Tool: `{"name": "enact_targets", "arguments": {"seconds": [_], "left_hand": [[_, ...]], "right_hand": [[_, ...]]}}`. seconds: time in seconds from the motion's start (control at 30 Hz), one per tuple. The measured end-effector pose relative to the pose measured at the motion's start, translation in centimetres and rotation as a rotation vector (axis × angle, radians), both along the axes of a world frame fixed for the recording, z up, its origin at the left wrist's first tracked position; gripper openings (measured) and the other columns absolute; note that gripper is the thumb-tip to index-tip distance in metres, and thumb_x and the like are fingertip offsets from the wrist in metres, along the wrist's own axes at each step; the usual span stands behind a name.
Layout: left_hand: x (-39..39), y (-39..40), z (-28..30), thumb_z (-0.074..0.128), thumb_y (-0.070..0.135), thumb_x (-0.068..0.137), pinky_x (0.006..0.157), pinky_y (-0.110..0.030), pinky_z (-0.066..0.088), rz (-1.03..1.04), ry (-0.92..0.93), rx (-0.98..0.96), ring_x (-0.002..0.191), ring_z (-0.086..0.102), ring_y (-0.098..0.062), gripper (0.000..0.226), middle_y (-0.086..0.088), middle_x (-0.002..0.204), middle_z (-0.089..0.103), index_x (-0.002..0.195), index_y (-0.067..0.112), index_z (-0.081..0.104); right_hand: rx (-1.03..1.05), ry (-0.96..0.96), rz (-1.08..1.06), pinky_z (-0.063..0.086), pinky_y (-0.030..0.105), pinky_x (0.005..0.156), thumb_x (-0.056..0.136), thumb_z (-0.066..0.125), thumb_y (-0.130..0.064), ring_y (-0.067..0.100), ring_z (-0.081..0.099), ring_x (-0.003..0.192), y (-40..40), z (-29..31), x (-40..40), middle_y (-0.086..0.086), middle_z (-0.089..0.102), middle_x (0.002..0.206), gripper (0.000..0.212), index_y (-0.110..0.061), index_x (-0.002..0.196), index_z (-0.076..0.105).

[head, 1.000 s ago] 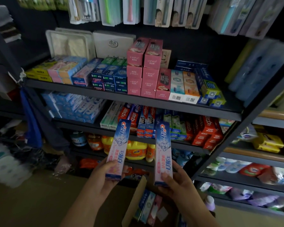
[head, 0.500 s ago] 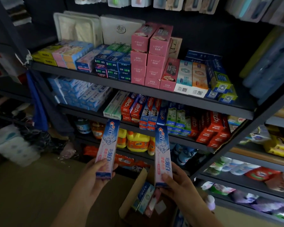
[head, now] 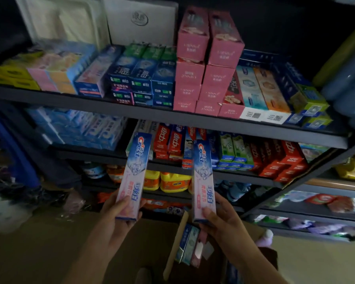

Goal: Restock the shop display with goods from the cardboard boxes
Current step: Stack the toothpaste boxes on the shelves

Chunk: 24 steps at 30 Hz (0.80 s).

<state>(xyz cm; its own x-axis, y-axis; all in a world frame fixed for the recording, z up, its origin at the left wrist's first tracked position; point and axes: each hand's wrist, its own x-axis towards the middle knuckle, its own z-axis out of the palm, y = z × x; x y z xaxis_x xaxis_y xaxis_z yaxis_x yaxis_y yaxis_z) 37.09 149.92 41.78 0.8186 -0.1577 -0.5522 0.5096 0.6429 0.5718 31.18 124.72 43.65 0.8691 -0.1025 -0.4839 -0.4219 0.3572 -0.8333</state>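
Shelving (head: 172, 115): dark metal unit with several tiers, running up to the right, tiers packed with boxed goods.

Top tier: white flat boxes (head: 139, 19) at the back; yellow, pink and blue cartons (head: 55, 74) at the left; dark blue cartons (head: 141, 83) stacked mid-left; pink cartons (head: 205, 58) stacked highest at the centre; pale blue and orange cartons (head: 260, 93) to their right, ends bearing square codes.

Second tier: light blue packs (head: 84, 128) at the left; red cartons (head: 168, 140) at the centre; green cartons (head: 234, 150) and further red ones to the right.

Third tier: yellow jugs (head: 172, 181) with orange labels, partly hidden behind the held boxes.

Cardboard box (head: 176, 242): on the floor below the hands, flap standing up, a few slim cartons upright inside; details dim.

Left box (head: 133, 175): long Crest toothpaste carton, blue at the top, pink below, held upright and leaning slightly right, its top in front of the second tier's edge.

Right box (head: 203, 181): a matching carton, upright, well apart from the first, its top before the red and blue stock of the second tier.

Left hand (head: 115, 220): grips the left box at its lower end, thumb across the front, fingers curled behind.

Right hand (head: 223, 224): grips the right box at its lower end, thumb on the front face, fingers wrapped round the far side.
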Motion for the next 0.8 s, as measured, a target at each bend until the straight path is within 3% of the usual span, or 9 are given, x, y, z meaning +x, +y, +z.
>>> {"name": "enact_targets", "arguments": {"seconds": [0.17, 0.23, 0.3, 0.37, 0.4, 0.5, 0.63, 0.73, 0.8], "left_hand": [[3.2, 3.4, -1.0, 0.098, 0.025, 0.007, 0.057, -0.031, 0.059, 0.002, 0.006, -0.019, 0.083, 0.073, -0.026, 0.110, -0.011, 0.100, 0.073, 0.111, 0.019, 0.064], [4.0, 4.4, -1.1, 0.099, 0.024, 0.009, 0.055, -0.031, 0.058, 0.017, 0.009, -0.037, 0.079, 0.073, -0.025, 0.107, -0.009, 0.094, 0.075, 0.110, 0.020, 0.064], [4.6, 5.5, -1.4, 0.095, 0.016, 0.039, 0.052, -0.030, 0.058, 0.015, 0.005, -0.026, 0.073, 0.073, -0.024, 0.077, -0.008, 0.087, 0.075, 0.109, 0.020, 0.063], [5.2, 6.5, -1.5, 0.065, 0.009, 0.080, 0.048, -0.028, 0.056, 0.033, 0.004, -0.025, 0.067, 0.073, -0.022, 0.029, -0.006, 0.080, 0.075, 0.108, 0.018, 0.062], [5.5, 7.0, -1.7, 0.053, 0.006, 0.089, 0.045, -0.028, 0.055, 0.050, 0.017, -0.020, 0.064, 0.072, -0.022, 0.023, -0.007, 0.077, 0.074, 0.107, 0.017, 0.061], [6.1, 7.8, -2.1, 0.043, 0.001, 0.094, 0.038, -0.027, 0.052, 0.081, 0.027, 0.028, 0.053, 0.070, -0.024, 0.021, -0.008, 0.067, 0.072, 0.099, 0.012, 0.060], [6.1, 8.7, -1.6, 0.045, -0.003, 0.090, 0.037, -0.028, 0.052, 0.108, 0.038, 0.097, 0.050, 0.068, -0.025, 0.032, -0.011, 0.065, 0.072, 0.080, 0.009, 0.073], [5.4, 9.4, -0.8, 0.064, 0.002, 0.078, 0.041, -0.030, 0.054, 0.094, 0.036, 0.062, 0.053, 0.070, -0.027, 0.022, -0.012, 0.066, 0.072, 0.100, 0.007, 0.064], [4.3, 10.4, -0.7, 0.081, 0.008, 0.063, 0.042, -0.031, 0.055, 0.091, 0.007, 0.061, 0.055, 0.070, -0.029, 0.053, -0.012, 0.067, 0.072, 0.111, 0.005, 0.058]], "right_hand": [[-0.021, 0.022, 0.011, 0.055, 0.047, 0.086, 0.025, 0.095, -0.052, 0.027, 0.069, 0.099, 3.4, -0.3, 2.2, 0.005, 0.070, 0.110, 0.108, -0.033, 0.124, 0.056], [-0.025, 0.021, 0.041, 0.055, 0.041, 0.082, 0.024, 0.095, -0.052, 0.022, 0.070, 0.096, 5.0, -0.1, 2.6, -0.001, 0.072, 0.106, 0.105, -0.037, 0.120, 0.057], [-0.046, 0.023, 0.059, 0.056, 0.038, 0.079, 0.025, 0.095, -0.052, 0.020, 0.070, 0.098, 6.3, -0.3, 2.9, -0.003, 0.072, 0.107, 0.104, -0.038, 0.121, 0.057], [-0.049, 0.025, 0.086, 0.057, 0.039, 0.079, 0.028, 0.095, -0.051, 0.021, 0.069, 0.101, 7.3, -0.1, 3.0, -0.002, 0.070, 0.110, 0.102, -0.040, 0.121, 0.057], [-0.060, 0.025, 0.124, 0.056, 0.041, 0.082, 0.030, 0.095, -0.052, 0.022, 0.068, 0.103, 7.6, 0.1, 3.2, -0.002, 0.070, 0.112, 0.101, -0.040, 0.122, 0.056], [-0.107, 0.010, 0.220, 0.052, 0.047, 0.094, 0.039, 0.093, -0.052, 0.019, 0.065, 0.110, 8.3, 1.1, 3.5, -0.006, 0.068, 0.116, 0.097, -0.039, 0.127, 0.054], [-0.199, -0.029, 0.314, 0.044, 0.039, 0.106, 0.054, 0.086, -0.056, 0.006, 0.060, 0.116, 10.0, 2.8, 4.2, -0.018, 0.065, 0.122, 0.086, -0.040, 0.131, 0.051], [-0.229, -0.018, 0.359, 0.052, 0.023, 0.090, 0.071, 0.083, -0.038, 0.000, 0.062, 0.109, 11.4, 1.7, 4.6, -0.023, 0.067, 0.114, 0.068, -0.034, 0.131, 0.049], [-0.194, -0.091, 0.398, 0.053, 0.015, 0.076, 0.079, 0.077, -0.017, 0.000, 0.065, 0.102, 11.0, 2.0, 4.8, -0.022, 0.069, 0.109, 0.056, -0.028, 0.128, 0.051]]}}
